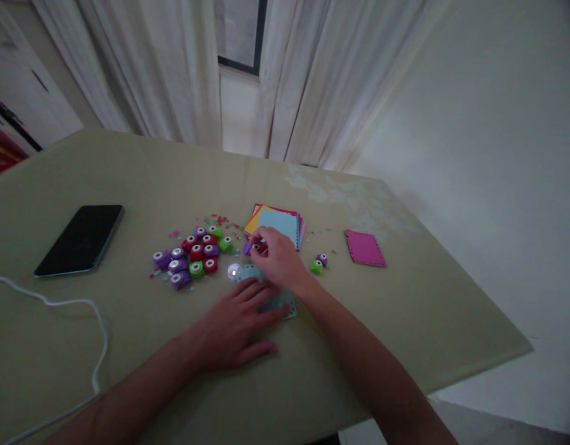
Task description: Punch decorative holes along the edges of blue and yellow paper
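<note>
Between our right hand's (pixel 276 254) pinched fingers sits a small purple craft punch (pixel 247 248), above the light-blue card (pixel 287 301) our left hand (pixel 236 321) presses flat, fingers spread, gripping nothing; coloured punches (pixel 196 252) cluster leftward.

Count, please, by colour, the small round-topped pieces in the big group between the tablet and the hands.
Purple pieces: 6
Red pieces: 4
Green pieces: 3
Total: 13
</note>
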### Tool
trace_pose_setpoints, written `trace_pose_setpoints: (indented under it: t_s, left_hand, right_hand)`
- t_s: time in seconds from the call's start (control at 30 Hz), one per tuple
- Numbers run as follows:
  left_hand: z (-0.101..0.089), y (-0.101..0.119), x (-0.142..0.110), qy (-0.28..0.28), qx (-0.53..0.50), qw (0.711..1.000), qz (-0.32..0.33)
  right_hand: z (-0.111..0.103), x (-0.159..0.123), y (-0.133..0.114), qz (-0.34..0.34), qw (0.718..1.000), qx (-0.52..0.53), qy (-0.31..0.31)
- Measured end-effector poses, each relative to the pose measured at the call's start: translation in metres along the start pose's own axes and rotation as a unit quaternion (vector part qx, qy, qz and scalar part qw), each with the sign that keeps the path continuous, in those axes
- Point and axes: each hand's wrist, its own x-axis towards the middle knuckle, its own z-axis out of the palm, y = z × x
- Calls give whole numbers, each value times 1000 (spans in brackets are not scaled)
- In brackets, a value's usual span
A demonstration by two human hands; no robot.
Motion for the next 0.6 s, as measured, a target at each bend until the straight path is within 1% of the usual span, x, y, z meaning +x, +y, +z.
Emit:
trace_pose_setpoints:
  t_s: [0.07, 0.17, 0.37, 0.47, 0.6]
  left_hand:
    - [0, 0, 1, -7, 3, 1000, 1]
    - [2, -1, 0, -16, 13, 1000, 2]
    - [2, -1, -1, -27, 36, 999, -15]
    - [2, -1, -3, -19, 52, 998, -14]
    - [2, -2, -4, -11, 62, 998, -13]
  right_hand:
    - [-10, -6, 9, 10, 1000, 15, -5]
    - [-24, -20, 21, 4, 999, 30, -9]
    - [-51, -68, 41, 3, 999, 12, -45]
    - [-54, -85, 48, -2, 999, 4, -33]
    - [-51, -94, 52, -31, 999, -10, -17]
